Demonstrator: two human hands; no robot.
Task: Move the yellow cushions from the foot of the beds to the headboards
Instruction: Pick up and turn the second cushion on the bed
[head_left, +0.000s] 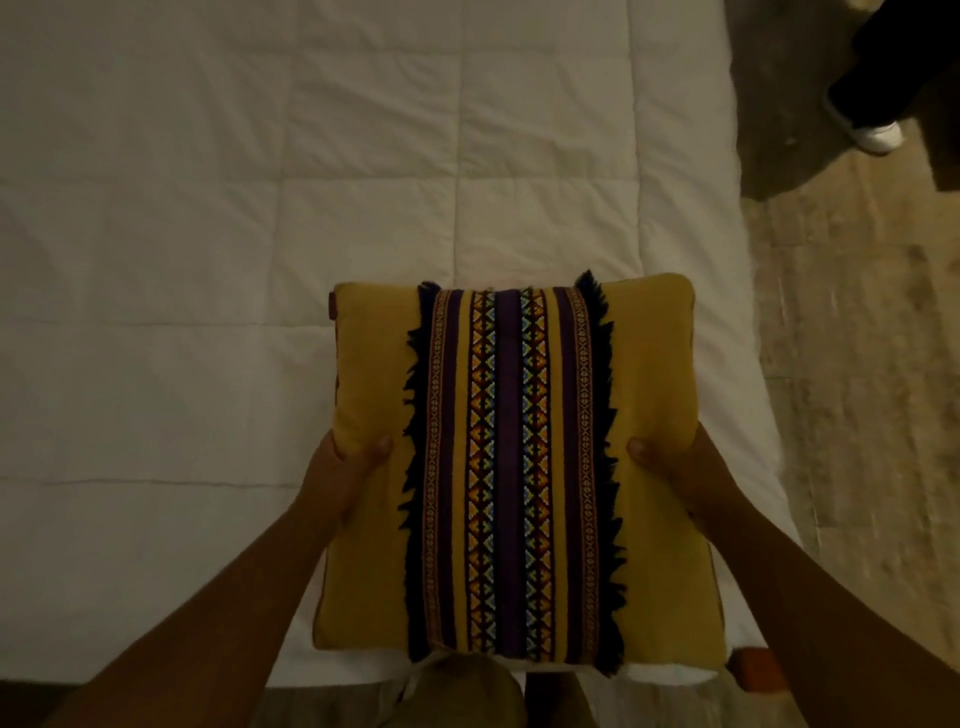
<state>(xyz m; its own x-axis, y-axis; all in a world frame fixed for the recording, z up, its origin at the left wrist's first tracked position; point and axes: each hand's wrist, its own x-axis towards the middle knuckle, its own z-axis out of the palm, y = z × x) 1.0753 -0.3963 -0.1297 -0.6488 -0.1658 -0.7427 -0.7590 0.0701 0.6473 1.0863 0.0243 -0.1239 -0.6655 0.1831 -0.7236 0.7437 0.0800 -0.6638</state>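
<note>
The thumb of the left hand (345, 478) is pressing flat onto the top face of the cushion (511, 395), and the thumb of the right hand (675, 467) is doing the same on the opposite side. The other fingers are reaching underneath, so I cannot tell whether they are spread or together. Each hand is pinching a side edge between the thumb above and the fingers below, about halfway along the plain yellow panels.

The cushion is lying face up over the foot end of the bed (208, 208), close to the bed's right-hand corner, with its near edge hanging just past the foot of the bed. Whether it is resting on the white quilt or already lifting clear is hard to say. The headboard is out of view, beyond the far end of the bed.

The fabric is dimpling under both thumbs, so the cushion is probably soft, stuffed and light. The woven cloth should be giving plenty of grip. A hold on the two yellow side panels seems right, since the black fringe along the patterned centre band is loose and could pull. Held by one corner it would likely be sagging.

To the right of the bed, a shoe (878, 136) is showing on the floor.
</note>
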